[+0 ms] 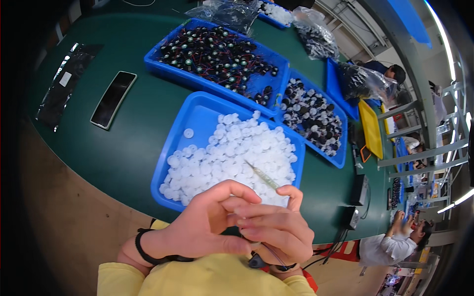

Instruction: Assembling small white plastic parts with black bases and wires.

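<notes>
The left hand (200, 224) and right hand (284, 229) are held together, fingers half curled, and whether anything is gripped between them cannot be told; a small black part (256, 261) is seen just below their fingers. A slim, pale, pointed tool (265, 177) is seen beside the right hand's raised fingertip, over round white plastic pieces (229, 158) heaped in 1 blue rectangular plastic tray (174, 140) beyond the hands.

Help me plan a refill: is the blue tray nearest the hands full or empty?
Partly full: white pieces cover much of the blue tray, but its upper-left floor shows bare around one lone disc.
</notes>
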### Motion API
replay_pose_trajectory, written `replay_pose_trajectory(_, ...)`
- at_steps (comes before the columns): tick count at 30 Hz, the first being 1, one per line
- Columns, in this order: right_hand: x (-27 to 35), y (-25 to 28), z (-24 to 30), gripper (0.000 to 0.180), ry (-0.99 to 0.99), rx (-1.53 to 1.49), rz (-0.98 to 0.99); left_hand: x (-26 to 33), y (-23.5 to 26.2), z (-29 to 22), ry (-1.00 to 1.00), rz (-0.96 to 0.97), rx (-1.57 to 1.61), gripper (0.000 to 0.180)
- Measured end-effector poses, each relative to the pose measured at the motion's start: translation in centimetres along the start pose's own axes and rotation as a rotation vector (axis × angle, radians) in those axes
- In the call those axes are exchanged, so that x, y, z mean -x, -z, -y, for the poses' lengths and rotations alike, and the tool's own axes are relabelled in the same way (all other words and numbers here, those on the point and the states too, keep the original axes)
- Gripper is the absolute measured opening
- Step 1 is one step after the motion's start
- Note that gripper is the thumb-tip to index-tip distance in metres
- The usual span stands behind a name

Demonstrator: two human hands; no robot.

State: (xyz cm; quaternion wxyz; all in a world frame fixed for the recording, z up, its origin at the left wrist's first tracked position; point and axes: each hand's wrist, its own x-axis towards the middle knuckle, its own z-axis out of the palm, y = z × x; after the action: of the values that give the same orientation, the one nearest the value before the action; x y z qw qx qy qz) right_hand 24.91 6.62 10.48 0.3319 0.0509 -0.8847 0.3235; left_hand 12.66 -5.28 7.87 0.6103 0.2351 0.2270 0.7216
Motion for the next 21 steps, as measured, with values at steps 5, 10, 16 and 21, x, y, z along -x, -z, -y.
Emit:
replay_pose_trajectory(5,0.0,-1.0,0.4,0.038,-0.143,-0.187,-0.007,0.3,1.1,0.5,0.042,0.037,0.254,0.053)
replay_pose_trajectory(10,0.3,-0.2,-0.2,0.037,-0.057,-0.125,0.028,0.3,-0.5,-0.8,0.157,-0.096,0.080,0.063)
replay_pose_trajectory(16,0.7,-0.2,-0.2,0.028,-0.086,-0.177,0.001,0.0,-0.6,0.0,0.105,-0.061,0.060,0.054)
replay_pose_trajectory(21,0.9,0.8,-0.8,0.021,-0.233,-0.168,-0.147,-0.8,1.2,0.9,-0.013,-0.065,-0.282,0.046)
